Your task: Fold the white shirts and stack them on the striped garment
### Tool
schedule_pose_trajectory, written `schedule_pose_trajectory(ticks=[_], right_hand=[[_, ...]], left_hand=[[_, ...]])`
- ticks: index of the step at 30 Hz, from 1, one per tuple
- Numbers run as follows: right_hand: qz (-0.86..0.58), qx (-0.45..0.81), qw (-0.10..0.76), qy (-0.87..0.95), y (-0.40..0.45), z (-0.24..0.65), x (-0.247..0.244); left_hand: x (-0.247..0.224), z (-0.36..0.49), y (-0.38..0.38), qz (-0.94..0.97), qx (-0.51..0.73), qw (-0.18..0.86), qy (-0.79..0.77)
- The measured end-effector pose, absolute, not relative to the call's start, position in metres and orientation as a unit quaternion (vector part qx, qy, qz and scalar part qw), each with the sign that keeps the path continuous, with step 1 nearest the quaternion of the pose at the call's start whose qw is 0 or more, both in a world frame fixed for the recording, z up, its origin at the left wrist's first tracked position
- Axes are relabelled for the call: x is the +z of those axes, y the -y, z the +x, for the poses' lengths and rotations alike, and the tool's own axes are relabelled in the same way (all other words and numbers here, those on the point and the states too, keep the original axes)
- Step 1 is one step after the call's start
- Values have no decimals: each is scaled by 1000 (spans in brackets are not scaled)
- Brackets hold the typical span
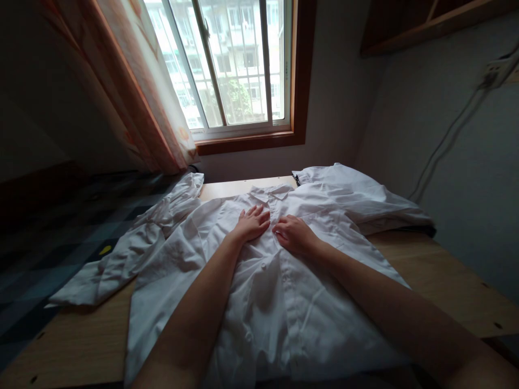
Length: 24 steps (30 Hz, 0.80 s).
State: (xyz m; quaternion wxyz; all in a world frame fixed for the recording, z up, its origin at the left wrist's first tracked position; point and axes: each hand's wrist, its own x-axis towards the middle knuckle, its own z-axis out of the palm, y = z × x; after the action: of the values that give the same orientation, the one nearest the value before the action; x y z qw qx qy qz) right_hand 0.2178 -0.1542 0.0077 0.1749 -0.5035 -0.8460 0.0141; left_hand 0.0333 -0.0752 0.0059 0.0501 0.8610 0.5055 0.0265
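Shirt (279, 302) lies on the tabletop (438, 270), long axis bottom to top of frame, its front strip (292, 310) offset right of the loose buttons (263, 266) at lower centre. Mid-frame the hands sit just apart across the front line: left hand (253, 222) flat on the cloth, right hand (295, 233) curled and nearer the strip, can't tell if pinching; collar (272, 192) just beyond, upper centre.

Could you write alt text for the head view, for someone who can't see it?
A white button-up shirt lies spread on a wooden tabletop, collar away from the viewer; a person's left grip rests flat on its chest, the right grip curled beside it. Beyond are a bright window and patterned curtain.
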Motion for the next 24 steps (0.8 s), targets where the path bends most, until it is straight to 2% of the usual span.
schedule_pose_trajectory(ticks=[3, 7, 9, 15, 24], right_hand=[[-511, 23, 203, 835, 152, 218, 4], [-545, 12, 259, 797, 147, 221, -2], [-569, 8, 260, 780, 145, 223, -6], [-639, 54, 178, 746, 140, 226, -19], [-644, 100, 98, 752, 147, 221, -13]], left_hand=[[3, 36, 77, 853, 31, 41, -520], [-1, 31, 72, 785, 54, 21, -617], [-1, 24, 68, 756, 58, 24, -651], [2, 10, 61, 707, 50, 20, -705], [2, 17, 76, 696, 11, 28, -718]])
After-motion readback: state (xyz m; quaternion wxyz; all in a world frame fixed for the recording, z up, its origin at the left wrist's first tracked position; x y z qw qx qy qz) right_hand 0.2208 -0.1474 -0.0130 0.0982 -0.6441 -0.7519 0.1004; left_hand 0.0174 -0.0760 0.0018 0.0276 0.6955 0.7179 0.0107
